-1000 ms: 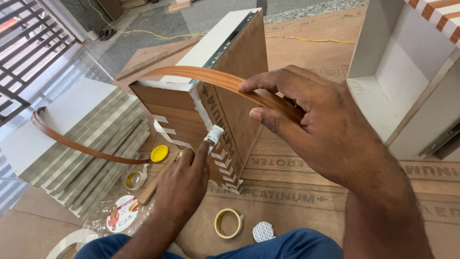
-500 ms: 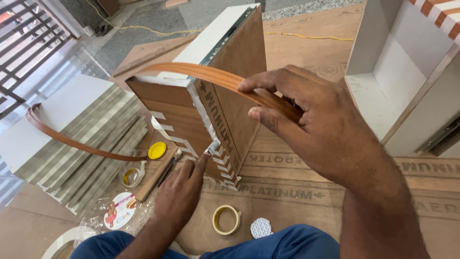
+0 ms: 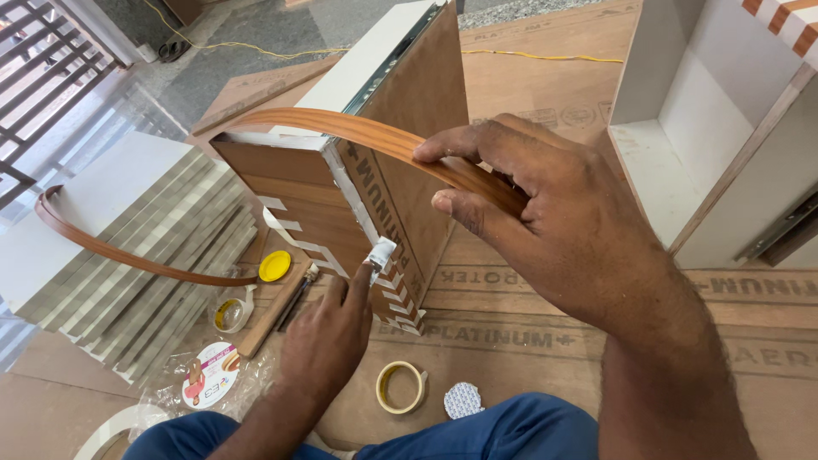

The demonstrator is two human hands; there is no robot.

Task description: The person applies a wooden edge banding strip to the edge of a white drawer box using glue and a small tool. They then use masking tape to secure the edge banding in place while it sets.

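Right hand (image 3: pixel 545 213): closed on a long wood-coloured edge strip (image 3: pixel 358 129), thumb under it and fingers curled over it, holding it just above the top edge of a box.
Edge strip: arches from the right hand over the box's top corner, then loops far out to the left and curls back toward the yellow lid (image 3: pixel 274 266).
Left hand (image 3: pixel 328 341): forefinger stretched out, its glue-whitened tip pressed against the front edge of the box; the other fingers are loosely curled, holding nothing.
Box (image 3: pixel 409 128): a brown board drawer box standing on end on the floor, white glue smeared down its front edge.
Floor (image 3: pixel 545 332): covered with printed brown board.
Nearby: a roll of tape (image 3: pixel 400 388) and a small round cap (image 3: pixel 463 399) lie near the person's knee; a stack of grey-and-white boards (image 3: pixel 128 264) lies at left; a white cabinet (image 3: pixel 707 128) stands at right.
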